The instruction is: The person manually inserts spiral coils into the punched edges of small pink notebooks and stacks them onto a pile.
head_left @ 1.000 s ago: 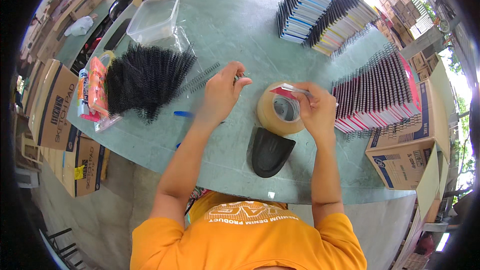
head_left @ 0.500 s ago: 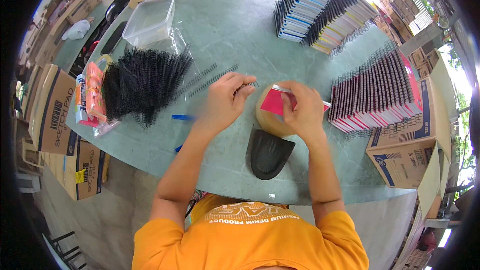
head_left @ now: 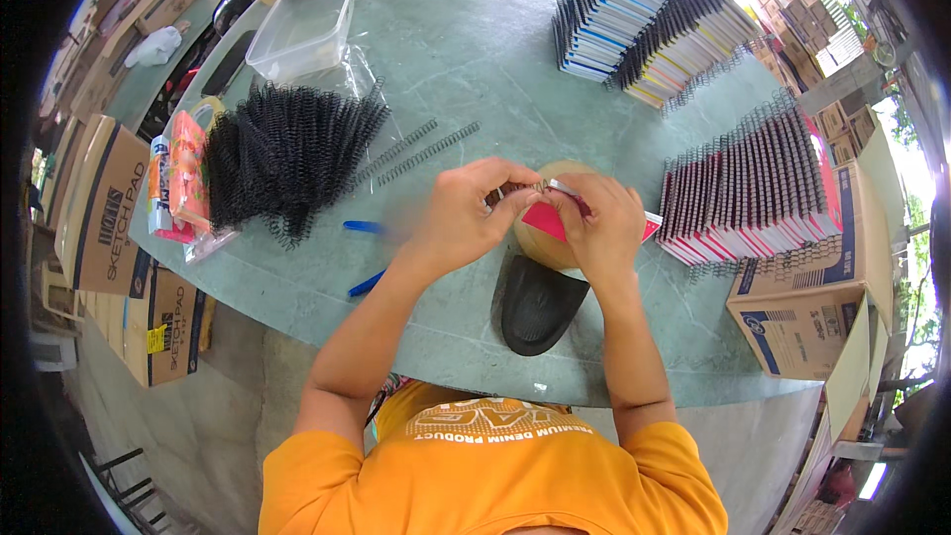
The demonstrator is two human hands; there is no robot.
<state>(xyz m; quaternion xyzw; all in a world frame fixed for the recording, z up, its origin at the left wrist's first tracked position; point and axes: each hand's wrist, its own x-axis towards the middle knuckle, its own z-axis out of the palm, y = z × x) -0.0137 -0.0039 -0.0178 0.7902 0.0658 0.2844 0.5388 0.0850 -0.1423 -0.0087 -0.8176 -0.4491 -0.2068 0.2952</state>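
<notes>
Surface: green tabletop (head_left: 466, 59), bound notebook rows (head_left: 753, 188) at right.
Hands: left hand (head_left: 466, 213) and right hand (head_left: 594, 223) pinch spiral coil (head_left: 515, 190) on red notebook (head_left: 555, 223), above tape roll (head_left: 540, 248).
Progress: binding underway; loose black coils (head_left: 287, 154) left.

Two loose coils (head_left: 414, 151), two pens (head_left: 365, 227) (both blue).

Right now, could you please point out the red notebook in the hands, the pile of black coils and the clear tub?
Red notebook (head_left: 547, 221), head view, on its red cover between the hands.
Black coils (head_left: 287, 154), head view, middle of the pile.
Clear tub (head_left: 302, 28), head view, on its see-through base.
</notes>
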